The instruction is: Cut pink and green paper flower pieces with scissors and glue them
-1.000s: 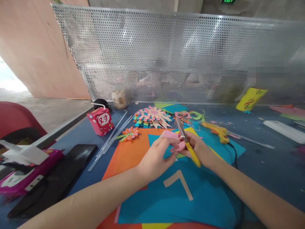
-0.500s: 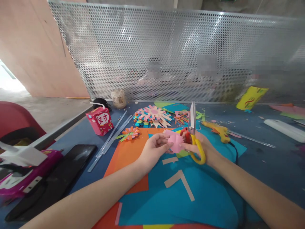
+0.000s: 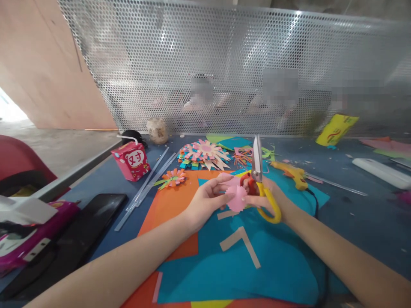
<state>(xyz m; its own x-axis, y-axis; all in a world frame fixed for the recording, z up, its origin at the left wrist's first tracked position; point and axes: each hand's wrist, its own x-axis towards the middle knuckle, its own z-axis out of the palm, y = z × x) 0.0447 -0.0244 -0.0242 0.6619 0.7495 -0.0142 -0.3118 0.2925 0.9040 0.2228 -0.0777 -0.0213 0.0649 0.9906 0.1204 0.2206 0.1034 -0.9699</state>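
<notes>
My left hand (image 3: 205, 201) pinches a small round pink paper piece (image 3: 236, 198) with a fringed edge, held just above the blue sheet (image 3: 237, 265). My right hand (image 3: 272, 199) grips yellow-handled scissors (image 3: 260, 179), whose closed blades point straight up. Its fingertips also touch the pink piece from the right. Both hands hover over stacked orange (image 3: 167, 209) and blue paper sheets on the table.
Finished paper flowers (image 3: 204, 154) and a smaller orange one (image 3: 173, 177) lie beyond my hands. A yellow glue gun (image 3: 290, 172) rests to the right, clear glue sticks (image 3: 144, 188) and a red drink carton (image 3: 130, 160) to the left. A perforated metal screen (image 3: 224, 72) closes the back.
One second ago the scissors lay angled at the pink piece. They have since swung upright, and both hands now hold the fringed pink round between them.
</notes>
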